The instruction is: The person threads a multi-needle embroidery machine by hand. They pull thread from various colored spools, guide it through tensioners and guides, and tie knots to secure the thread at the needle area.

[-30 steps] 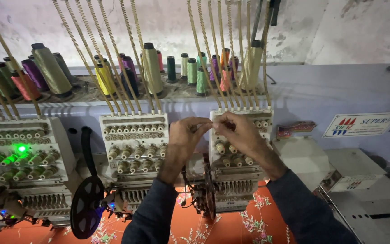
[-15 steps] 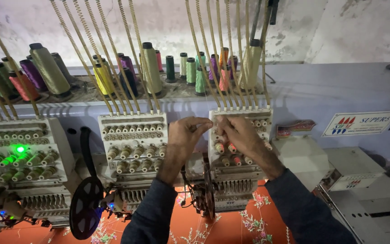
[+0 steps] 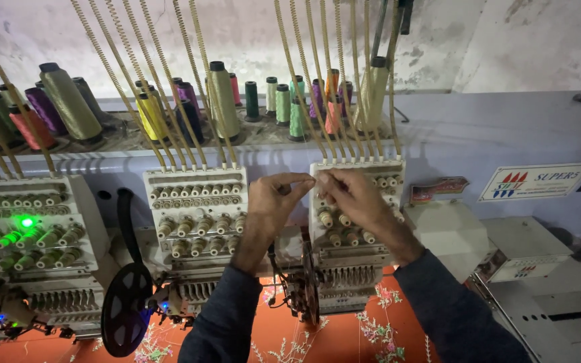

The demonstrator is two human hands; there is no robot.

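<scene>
Two bare hands up in front of a row of white sewing heads on a big grey embroidery machine (image 3: 479, 128). Left hand (image 3: 272, 202) raised between the middle white head with rows of cream knobs (image 3: 196, 215) and the right white head with cream knobs (image 3: 358, 202), thumb and first finger pinched together at the tip. Right hand (image 3: 351, 195) just beside it, fingers pinched too, fingertips of both hands almost touching. Maybe a thin thread between the pinched tips, too fine to tell for sure. Both hands in front of the top of the right white head, dark blue sleeves (image 3: 226, 316) coming up from below. Above, a dusty shelf with many thread cones: olive gold cones (image 3: 222, 97), a yellow cone (image 3: 150, 115), small green spools (image 3: 282, 102), purple and pink ones. Long gold spring tubes (image 3: 169, 87) slanting down into the heads. On the far left, another white head with a bright green light (image 3: 27, 221). Below, orange cloth with stitched flowers (image 3: 378, 329) and a black round wheel (image 3: 126, 316).
</scene>
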